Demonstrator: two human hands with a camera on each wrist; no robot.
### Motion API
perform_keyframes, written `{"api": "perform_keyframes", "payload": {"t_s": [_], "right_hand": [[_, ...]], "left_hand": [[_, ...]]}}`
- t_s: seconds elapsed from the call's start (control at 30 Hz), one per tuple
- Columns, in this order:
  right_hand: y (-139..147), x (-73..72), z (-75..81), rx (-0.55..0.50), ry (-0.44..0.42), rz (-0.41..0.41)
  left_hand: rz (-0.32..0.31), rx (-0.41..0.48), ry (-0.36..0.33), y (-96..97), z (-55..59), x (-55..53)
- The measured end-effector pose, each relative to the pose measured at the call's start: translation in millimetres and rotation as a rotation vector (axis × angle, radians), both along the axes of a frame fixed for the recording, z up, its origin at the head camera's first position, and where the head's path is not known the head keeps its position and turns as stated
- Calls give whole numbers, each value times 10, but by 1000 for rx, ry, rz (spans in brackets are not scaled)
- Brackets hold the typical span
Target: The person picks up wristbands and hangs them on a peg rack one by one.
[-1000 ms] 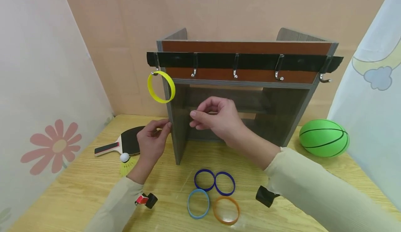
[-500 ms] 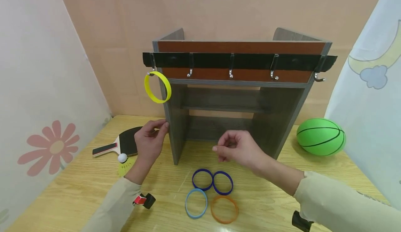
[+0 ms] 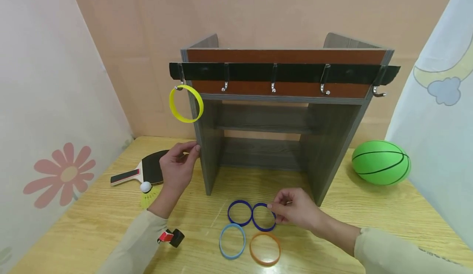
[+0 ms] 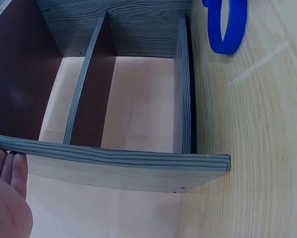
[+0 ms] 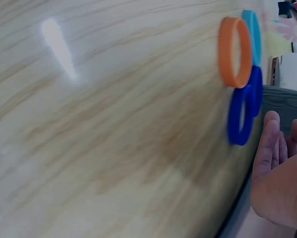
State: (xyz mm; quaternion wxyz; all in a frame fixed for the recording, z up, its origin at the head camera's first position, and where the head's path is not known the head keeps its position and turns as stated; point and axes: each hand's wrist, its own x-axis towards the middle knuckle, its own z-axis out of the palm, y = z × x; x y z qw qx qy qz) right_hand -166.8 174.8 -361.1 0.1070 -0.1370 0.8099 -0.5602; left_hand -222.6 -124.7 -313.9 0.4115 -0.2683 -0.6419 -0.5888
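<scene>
My left hand grips the front edge of the left side panel of a grey wooden shelf; the left wrist view shows its fingers against the panel's outer face. My right hand, fingers loosely bent and holding nothing, is at the right dark blue wristband, thumb and index overlapping its rim in the head view. A second dark blue wristband lies against it. Nearer are a light blue wristband and an orange wristband. A yellow wristband hangs from the leftmost hook.
Metal hooks line a black strip across the shelf's brown front board. Left of it are a table tennis bat, a white ball and a yellow shuttlecock. A green ball sits at right.
My right hand has come down from in front of the shelf opening to the dark blue wristbands on the table. My left hand has stayed on the side panel.
</scene>
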Motion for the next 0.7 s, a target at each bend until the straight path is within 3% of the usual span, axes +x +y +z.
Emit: {"api": "perform_keyframes", "payload": {"t_s": [0.37, 0.7], "right_hand": [[120, -23, -245, 52, -13, -11], [115, -63, -273, 114, -62, -45]], "left_hand": [[-6, -9, 2, -23, 0, 3], [-30, -1, 4, -16, -9, -10]]}}
